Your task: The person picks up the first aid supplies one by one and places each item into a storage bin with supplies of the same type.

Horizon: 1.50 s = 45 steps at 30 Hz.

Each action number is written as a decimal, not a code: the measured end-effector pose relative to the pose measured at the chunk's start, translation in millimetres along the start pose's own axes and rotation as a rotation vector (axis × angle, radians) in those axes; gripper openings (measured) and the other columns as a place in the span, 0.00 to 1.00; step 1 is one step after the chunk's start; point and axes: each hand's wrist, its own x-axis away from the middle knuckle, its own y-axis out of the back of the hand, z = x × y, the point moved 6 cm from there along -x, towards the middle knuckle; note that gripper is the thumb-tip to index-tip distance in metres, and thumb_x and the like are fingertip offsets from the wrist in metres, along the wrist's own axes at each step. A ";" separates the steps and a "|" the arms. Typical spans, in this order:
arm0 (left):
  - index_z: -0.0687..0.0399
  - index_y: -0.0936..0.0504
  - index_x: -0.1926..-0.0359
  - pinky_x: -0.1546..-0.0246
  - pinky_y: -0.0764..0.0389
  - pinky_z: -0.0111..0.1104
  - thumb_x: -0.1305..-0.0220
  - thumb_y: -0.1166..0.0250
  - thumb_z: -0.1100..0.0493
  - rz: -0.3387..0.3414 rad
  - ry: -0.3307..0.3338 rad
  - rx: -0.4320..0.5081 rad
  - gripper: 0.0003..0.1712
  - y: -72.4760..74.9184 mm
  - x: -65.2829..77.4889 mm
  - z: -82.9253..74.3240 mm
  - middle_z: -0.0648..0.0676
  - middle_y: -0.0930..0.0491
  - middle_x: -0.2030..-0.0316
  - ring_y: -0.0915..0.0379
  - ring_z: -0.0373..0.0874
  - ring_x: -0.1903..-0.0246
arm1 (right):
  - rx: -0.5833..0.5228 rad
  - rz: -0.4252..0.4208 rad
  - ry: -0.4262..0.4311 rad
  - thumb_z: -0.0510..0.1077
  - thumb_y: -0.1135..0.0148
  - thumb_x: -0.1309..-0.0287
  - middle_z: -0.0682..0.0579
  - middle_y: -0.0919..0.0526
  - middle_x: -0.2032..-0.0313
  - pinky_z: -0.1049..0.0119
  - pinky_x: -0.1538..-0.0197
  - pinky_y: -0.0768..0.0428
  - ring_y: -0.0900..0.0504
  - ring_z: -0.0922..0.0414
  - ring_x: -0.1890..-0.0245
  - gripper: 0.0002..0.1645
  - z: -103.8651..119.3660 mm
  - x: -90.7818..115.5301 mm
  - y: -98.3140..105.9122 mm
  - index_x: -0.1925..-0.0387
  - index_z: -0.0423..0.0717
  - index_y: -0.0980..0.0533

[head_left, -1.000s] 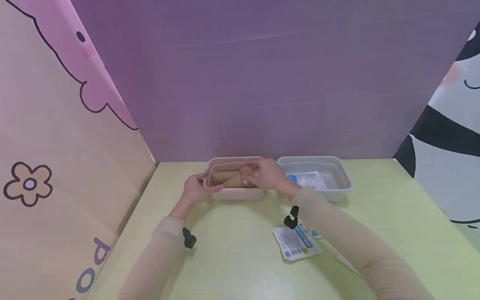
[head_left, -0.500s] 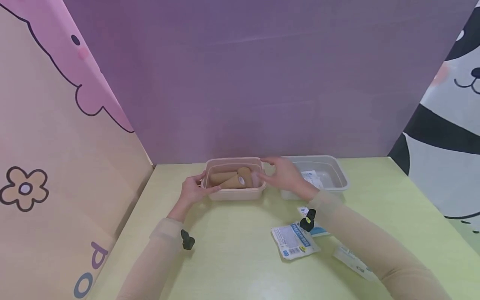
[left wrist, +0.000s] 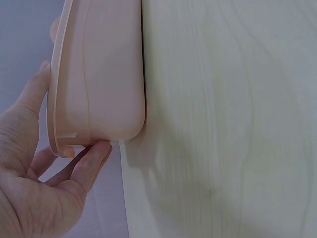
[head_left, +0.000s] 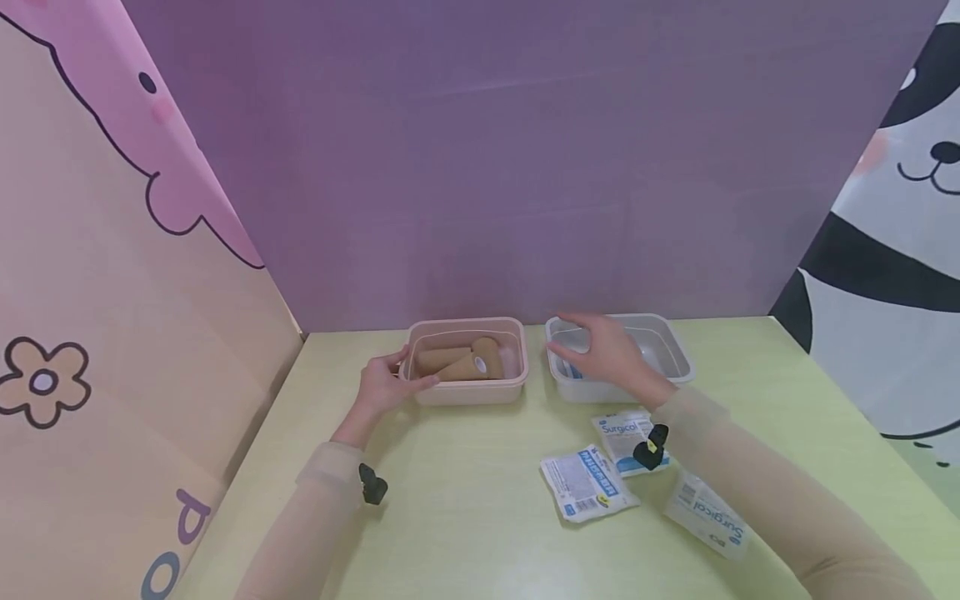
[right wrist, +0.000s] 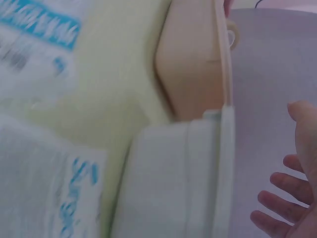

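My left hand (head_left: 380,387) grips the left end of a pink plastic bin (head_left: 471,395), thumb on the front rim, other fingers against the end wall (left wrist: 109,74). Inside the bin lie tan bandage rolls (head_left: 462,367), one with a white oval label. My right hand (head_left: 609,353) hovers over a light grey bin (head_left: 600,392), fingers spread and holding nothing; in the right wrist view its fingers (right wrist: 285,206) are apart from the grey bin's rim (right wrist: 225,168). A bit of blue shows in the grey bin, mostly hidden by that hand.
In front of the grey bin, a white-and-blue packet (head_left: 588,484) lies beside two packets printed "Surgical", one near (head_left: 624,437) and one farther right (head_left: 705,514). A purple panel (head_left: 480,167) rises behind the table, with patterned panels at both sides.
The right hand has left the bandage rolls in the pink bin and moved right, over the grey bin. The left hand keeps its hold on the pink bin.
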 end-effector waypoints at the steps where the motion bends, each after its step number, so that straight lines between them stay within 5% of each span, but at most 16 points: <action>1: 0.60 0.29 0.24 0.67 0.20 0.27 0.47 0.15 0.45 0.002 0.004 -0.001 0.55 0.0 0.3 0.0 0.68 0.13 0.44 0.13 0.54 0.51 | -0.001 0.002 -0.009 0.57 0.31 0.32 0.38 0.18 0.33 0.40 0.29 0.24 0.21 0.37 0.31 0.37 -3.9 2.3 0.6 0.31 0.39 0.23; 16: 0.59 0.29 0.23 0.67 0.19 0.27 0.47 0.15 0.46 0.001 0.019 0.006 0.55 -0.4 0.3 -0.1 0.69 0.13 0.44 0.12 0.55 0.51 | 0.093 -0.057 -0.059 0.61 0.33 0.31 0.35 0.21 0.31 0.35 0.29 0.27 0.23 0.33 0.31 0.38 -47.5 24.5 22.8 0.31 0.40 0.23; 45: 0.57 0.30 0.23 0.65 0.18 0.29 0.47 0.15 0.45 0.014 0.037 -0.030 0.55 0.0 1.6 -2.4 0.67 0.14 0.41 0.13 0.55 0.48 | 0.089 -0.065 -0.163 0.60 0.30 0.32 0.26 0.29 0.28 0.26 0.30 0.33 0.29 0.25 0.31 0.44 -107.9 63.4 49.6 0.28 0.35 0.28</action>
